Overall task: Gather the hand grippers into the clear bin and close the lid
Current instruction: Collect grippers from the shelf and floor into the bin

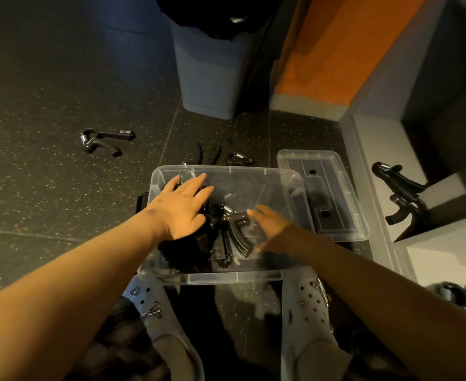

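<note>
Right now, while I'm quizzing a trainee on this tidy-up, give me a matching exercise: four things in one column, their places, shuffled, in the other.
1 lid
2 left hand
3 lone hand gripper
4 pair of hand grippers

A on the grey ledge
B on the floor, left of the clear bin
C in the clear bin, fingers spread
D on the floor against the bin's right side

Pairs: 1-D, 2-C, 3-B, 4-A

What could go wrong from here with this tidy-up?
Strays could be missed: the lone gripper on the floor far left, loose grippers behind the clear bin, more grippers on the step. The heap under the left hand may sit too high for the lid to close.
</note>
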